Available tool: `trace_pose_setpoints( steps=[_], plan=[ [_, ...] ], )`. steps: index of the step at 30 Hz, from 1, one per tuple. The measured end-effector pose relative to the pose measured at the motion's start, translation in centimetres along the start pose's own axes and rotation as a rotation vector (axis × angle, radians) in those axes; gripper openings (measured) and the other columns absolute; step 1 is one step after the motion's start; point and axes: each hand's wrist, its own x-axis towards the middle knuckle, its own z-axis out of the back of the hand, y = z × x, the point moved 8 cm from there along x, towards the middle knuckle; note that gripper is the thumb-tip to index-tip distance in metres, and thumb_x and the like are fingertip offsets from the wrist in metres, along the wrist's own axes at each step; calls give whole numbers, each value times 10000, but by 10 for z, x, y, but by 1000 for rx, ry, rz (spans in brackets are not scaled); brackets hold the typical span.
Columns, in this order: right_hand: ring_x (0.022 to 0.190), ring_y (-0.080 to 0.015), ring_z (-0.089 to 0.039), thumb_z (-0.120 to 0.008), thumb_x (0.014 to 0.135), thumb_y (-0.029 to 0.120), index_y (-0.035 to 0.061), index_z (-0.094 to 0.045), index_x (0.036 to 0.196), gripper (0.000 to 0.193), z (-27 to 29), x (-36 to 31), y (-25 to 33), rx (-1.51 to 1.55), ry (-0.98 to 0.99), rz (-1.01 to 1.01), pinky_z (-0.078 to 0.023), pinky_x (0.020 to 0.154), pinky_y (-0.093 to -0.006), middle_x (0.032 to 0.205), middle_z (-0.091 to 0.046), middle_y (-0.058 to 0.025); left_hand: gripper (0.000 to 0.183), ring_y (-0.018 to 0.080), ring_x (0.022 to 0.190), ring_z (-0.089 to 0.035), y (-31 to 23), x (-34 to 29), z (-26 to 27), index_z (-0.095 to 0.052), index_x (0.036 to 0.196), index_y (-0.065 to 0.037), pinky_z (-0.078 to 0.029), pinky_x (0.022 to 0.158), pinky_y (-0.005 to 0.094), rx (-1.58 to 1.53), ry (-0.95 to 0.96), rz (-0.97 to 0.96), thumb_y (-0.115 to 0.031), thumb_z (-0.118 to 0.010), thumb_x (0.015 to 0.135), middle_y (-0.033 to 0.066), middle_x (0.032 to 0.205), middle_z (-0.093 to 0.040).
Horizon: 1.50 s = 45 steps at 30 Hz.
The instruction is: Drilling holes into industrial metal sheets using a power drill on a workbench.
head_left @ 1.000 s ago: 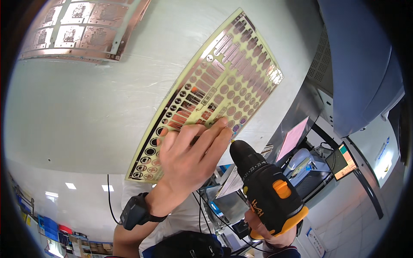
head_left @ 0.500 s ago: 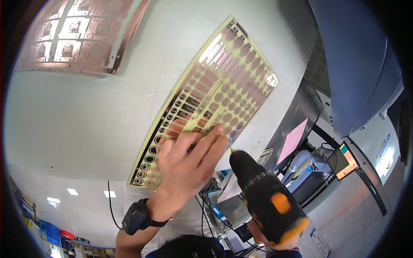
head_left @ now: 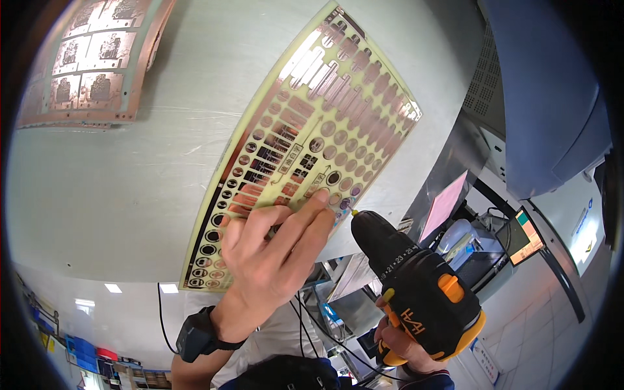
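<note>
A long yellow-green circuit board panel (head_left: 296, 146) with rows of shiny copper circles, bars and oval shapes lies slanted across the white table. My left hand (head_left: 276, 250) rests on its lower part, fingers extended and pressed down on the surface, holding nothing. A dark watch-like device (head_left: 198, 335) is strapped to that wrist. My right hand (head_left: 406, 348) is wrapped around the grip of a black and orange cordless drill (head_left: 422, 292). Its thin bit points at the panel's right edge, close to my left fingertips and some purple-blue marks; I cannot tell whether it touches.
A stack of copper circuit panels (head_left: 97, 58) sits at the upper left of the white table (head_left: 123, 201). Large blue-grey machine housing (head_left: 546, 97) stands at the right, with a small screen (head_left: 522, 237) and a pink sheet (head_left: 444, 208) below. Black cables hang near my body.
The view has shifted, so the panel and stack appear further left. The drill has swung to the right at its rear, and more of my right hand shows. My left hand still presses the panel.
</note>
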Motion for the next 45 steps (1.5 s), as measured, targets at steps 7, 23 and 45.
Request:
trace_pose_setpoints(
  steps=[7,23,45],
  plan=[
    [779,-233,-668,-808,559,15,29,-498,1249,757,0,15,26,-249,150,305,-576,649,-356,962,-646,-151,186,89,750,-524,-1,5,3,-696,850,-129,-307,629,238,-26,-5,8,-168,-720,669,-68,1003,-693],
    [1025,-234,-617,-613,833,158,62,-478,1241,440,-14,12,30,43,325,-71,-518,884,-354,1201,-573,-107,186,75,783,-503,-4,0,0,-742,906,-150,-295,597,256,92,46,-62,-180,-718,724,-128,1127,-624],
    [900,-248,-654,-760,681,103,53,-623,1072,418,-5,16,45,-69,128,275,-507,819,-330,1038,-648,-107,408,132,876,-490,-2,-2,-7,-716,1032,-217,-376,804,333,104,95,-28,-136,-711,632,-125,1147,-594]
  ],
)
